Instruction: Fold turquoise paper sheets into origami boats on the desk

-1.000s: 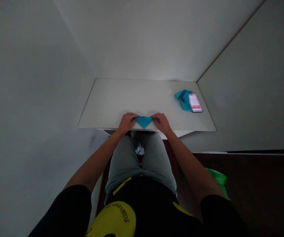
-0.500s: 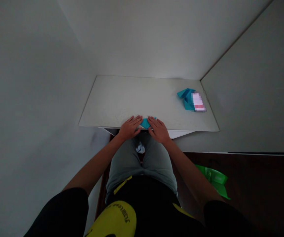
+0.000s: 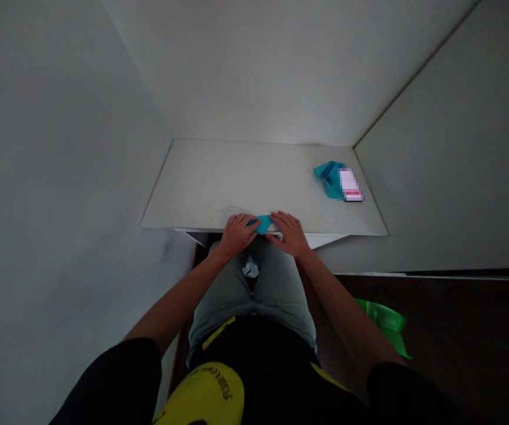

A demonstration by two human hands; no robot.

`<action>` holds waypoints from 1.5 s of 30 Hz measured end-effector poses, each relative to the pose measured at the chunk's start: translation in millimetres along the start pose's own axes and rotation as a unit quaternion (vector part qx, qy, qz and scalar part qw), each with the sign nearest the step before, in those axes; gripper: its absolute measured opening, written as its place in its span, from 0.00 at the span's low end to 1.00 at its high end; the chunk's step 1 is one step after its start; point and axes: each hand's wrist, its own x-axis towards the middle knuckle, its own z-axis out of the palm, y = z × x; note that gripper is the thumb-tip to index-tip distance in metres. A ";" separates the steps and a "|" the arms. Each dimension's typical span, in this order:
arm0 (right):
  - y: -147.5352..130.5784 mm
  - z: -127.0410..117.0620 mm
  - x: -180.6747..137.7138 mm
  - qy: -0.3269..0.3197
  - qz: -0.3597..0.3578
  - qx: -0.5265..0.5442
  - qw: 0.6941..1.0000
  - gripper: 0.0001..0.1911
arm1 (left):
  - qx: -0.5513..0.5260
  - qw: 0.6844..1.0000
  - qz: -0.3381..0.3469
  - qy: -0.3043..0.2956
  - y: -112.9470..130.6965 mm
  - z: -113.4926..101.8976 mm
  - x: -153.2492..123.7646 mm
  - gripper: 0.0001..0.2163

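Note:
A small folded blue paper [image 3: 263, 224] lies at the near edge of the white table [image 3: 219, 183]. My left hand [image 3: 237, 232] is on the paper's left side with its fingers curled and pinching it. Flat on the right side rests my right hand [image 3: 289, 232], fingers stretched out and pressing down. Only a small patch of the paper shows between the two hands.
More folded blue paper [image 3: 328, 176] lies at the table's back right next to a small pink and white item [image 3: 350, 185]. Pale walls close in on the left, back and right. A green object [image 3: 384, 323] sits on the dark floor to my right.
The blue paper showed as a wider triangle between my hands; both hands have come closer together over it, and my left fingers have curled from flat to a pinch.

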 end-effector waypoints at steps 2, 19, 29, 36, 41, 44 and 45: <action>5.5 -3.5 2.1 0.021 0.020 0.074 0.997 0.36 | -0.046 0.999 -0.021 0.017 -1.3 -1.6 4.5 0.11; -1.9 21.9 55.1 0.059 0.168 0.417 0.891 0.27 | -0.524 0.800 -0.270 0.115 -30.1 14.5 48.2 0.21; 0.7 31.5 59.9 0.058 0.218 0.302 0.926 0.17 | -0.504 0.834 -0.214 0.069 -31.4 18.2 42.8 0.20; -20.9 28.8 70.0 0.081 0.271 0.204 0.937 0.18 | -0.463 0.866 -0.186 0.044 -30.9 12.8 37.2 0.23; -37.4 25.3 73.9 0.112 0.298 0.163 0.934 0.21 | -0.417 0.895 -0.159 0.003 -27.2 6.2 30.5 0.38; -37.3 23.6 72.6 0.096 0.285 0.152 0.941 0.21 | -0.409 0.902 -0.134 0.032 -25.0 6.5 30.2 0.37; -35.3 22.9 71.6 0.090 0.271 0.162 0.945 0.22 | -0.415 0.899 -0.133 0.046 -25.1 6.8 30.9 0.34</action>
